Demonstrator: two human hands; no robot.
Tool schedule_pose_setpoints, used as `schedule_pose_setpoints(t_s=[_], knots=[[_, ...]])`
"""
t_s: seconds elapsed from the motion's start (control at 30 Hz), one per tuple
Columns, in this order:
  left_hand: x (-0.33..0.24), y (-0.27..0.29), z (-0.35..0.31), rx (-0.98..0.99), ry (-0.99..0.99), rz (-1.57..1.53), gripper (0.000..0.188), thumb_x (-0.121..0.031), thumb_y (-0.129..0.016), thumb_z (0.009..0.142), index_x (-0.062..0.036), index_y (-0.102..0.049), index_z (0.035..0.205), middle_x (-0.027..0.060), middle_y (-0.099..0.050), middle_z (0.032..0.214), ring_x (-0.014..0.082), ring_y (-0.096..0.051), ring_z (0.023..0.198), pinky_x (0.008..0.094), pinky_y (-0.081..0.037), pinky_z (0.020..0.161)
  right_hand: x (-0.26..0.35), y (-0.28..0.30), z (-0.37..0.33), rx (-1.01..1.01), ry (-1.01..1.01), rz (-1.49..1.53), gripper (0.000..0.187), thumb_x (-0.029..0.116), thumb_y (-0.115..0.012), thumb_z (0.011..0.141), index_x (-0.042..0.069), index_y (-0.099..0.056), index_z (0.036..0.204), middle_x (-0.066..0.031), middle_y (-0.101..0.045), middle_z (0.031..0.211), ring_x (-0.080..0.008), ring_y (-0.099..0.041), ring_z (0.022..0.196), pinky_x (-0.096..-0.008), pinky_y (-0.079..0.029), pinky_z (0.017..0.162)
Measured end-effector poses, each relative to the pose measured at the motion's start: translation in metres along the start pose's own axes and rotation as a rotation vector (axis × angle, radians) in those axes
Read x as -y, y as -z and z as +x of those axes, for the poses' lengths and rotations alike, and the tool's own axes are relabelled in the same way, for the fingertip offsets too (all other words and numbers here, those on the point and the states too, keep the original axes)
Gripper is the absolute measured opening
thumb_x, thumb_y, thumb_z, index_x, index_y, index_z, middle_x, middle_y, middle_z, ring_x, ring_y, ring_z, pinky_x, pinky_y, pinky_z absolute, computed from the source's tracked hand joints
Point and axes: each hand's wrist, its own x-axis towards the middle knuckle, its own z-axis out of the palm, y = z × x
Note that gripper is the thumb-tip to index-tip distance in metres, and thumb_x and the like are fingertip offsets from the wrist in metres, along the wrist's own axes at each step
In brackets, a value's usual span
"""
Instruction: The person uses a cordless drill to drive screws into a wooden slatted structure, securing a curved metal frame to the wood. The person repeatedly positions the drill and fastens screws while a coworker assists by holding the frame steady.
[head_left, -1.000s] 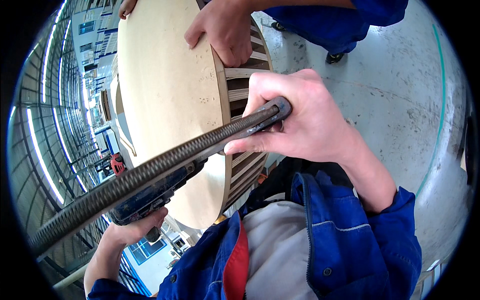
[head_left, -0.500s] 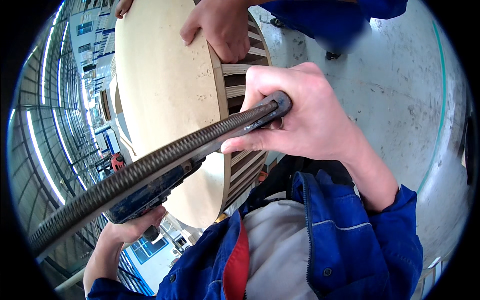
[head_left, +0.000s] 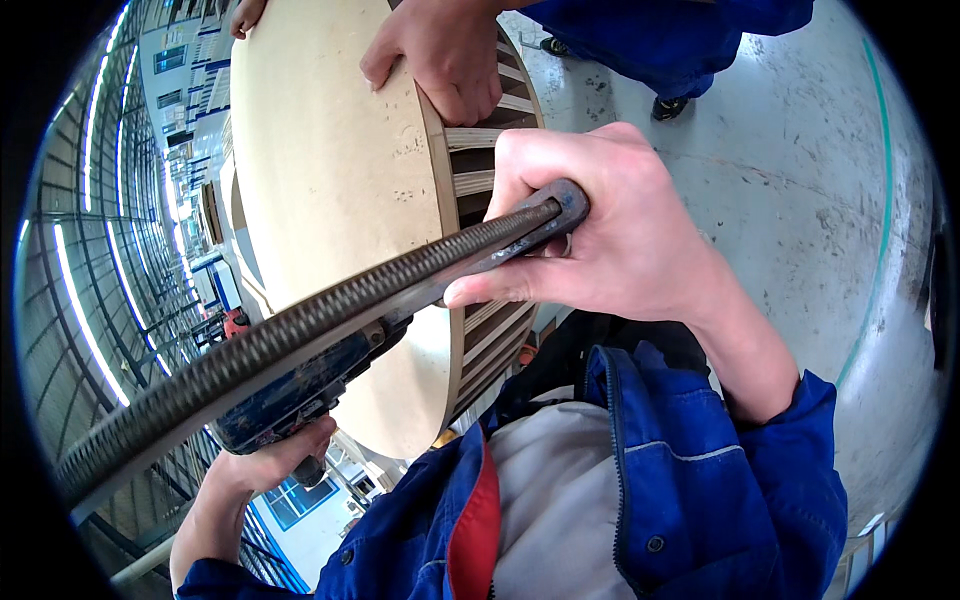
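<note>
My right hand (head_left: 610,225) is closed around the rounded end of a long dark metal bar (head_left: 300,325) with a ridged rod along it. Its curled fingers lie above and its thumb below, beside the slatted edge of a round wooden piece. Under the bar, a blue hand-held power tool (head_left: 290,395) has its dark handle in my closed left hand (head_left: 278,455). Whether the tool joins the bar is hidden. The pale wooden piece (head_left: 330,190) stands behind both, with several slats (head_left: 472,183) along its rim.
Across the wooden piece, a co-worker's hand (head_left: 440,60) grips its edge, and another hand (head_left: 247,15) touches its far left. The co-worker's shoe (head_left: 670,107) stands on the grey floor (head_left: 780,190). A green line (head_left: 887,170) runs along the right.
The bar, the blue tool and both my hands have shifted very slightly to the right. The co-worker's hands stay in place on the wooden piece.
</note>
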Motion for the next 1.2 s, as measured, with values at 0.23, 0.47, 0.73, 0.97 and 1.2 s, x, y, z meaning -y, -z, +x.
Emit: schedule_pose_setpoints(t_s=[0.23,0.47,0.73,0.97,1.2], knots=[[-0.001,0.001,0.003,0.016,-0.064,-0.052,0.01,-0.011,-0.07,0.096,-0.0061,-0.062,0.095,0.0026,-0.06,0.072,0.0139,-0.061,0.066,0.0317,-0.053,0.064,0.001,0.0,-0.002,-0.006,-0.044,-0.003,0.044,0.025,-0.099,0.068,0.005,-0.06,0.073,-0.0005,-0.053,0.059,-0.0113,-0.05,0.05,-0.0271,-0.036,0.047],[-0.001,-0.001,0.004,0.017,-0.016,-0.09,0.009,-0.009,-0.07,0.095,-0.0058,-0.062,0.095,0.0036,-0.061,0.074,0.0145,-0.062,0.067,0.0322,-0.054,0.064,0.0,-0.001,-0.003,-0.004,-0.053,-0.002,0.045,0.025,-0.1,0.068,0.005,-0.06,0.072,-0.0006,-0.053,0.06,-0.0105,-0.052,0.05,-0.0264,-0.037,0.047],[-0.001,-0.003,0.005,-0.025,-0.035,-0.084,0.009,-0.012,-0.069,0.096,-0.0052,-0.068,0.09,0.0035,-0.067,0.071,0.0145,-0.064,0.067,0.0305,-0.053,0.064,0.005,0.002,0.001,0.002,-0.045,-0.05,0.048,0.026,-0.1,0.066,0.005,-0.058,0.071,-0.0012,-0.052,0.06,-0.0108,-0.051,0.05,-0.0273,-0.036,0.047],[0.008,-0.006,0.004,-0.032,-0.039,-0.095,0.004,-0.008,-0.069,0.096,-0.0055,-0.069,0.093,0.0029,-0.067,0.073,0.0136,-0.064,0.067,0.0306,-0.054,0.064,0.006,0.003,-0.003,0.043,-0.123,-0.028,0.048,0.026,-0.1,0.067,0.003,-0.058,0.074,-0.0017,-0.05,0.065,-0.013,-0.046,0.058,-0.0289,-0.035,0.053],[0.01,-0.023,-0.018,-0.224,-0.301,0.086,0.021,-0.01,-0.076,0.091,-0.0034,-0.072,0.111,0.0065,-0.074,0.086,0.0147,-0.068,0.075,0.0312,-0.057,0.073,0.022,0.006,0.003,0.081,-0.301,-0.101,0.04,0.027,-0.093,0.079,0.004,-0.061,0.079,0.0007,-0.052,0.069,-0.0073,-0.046,0.067,-0.0279,-0.04,0.06]])
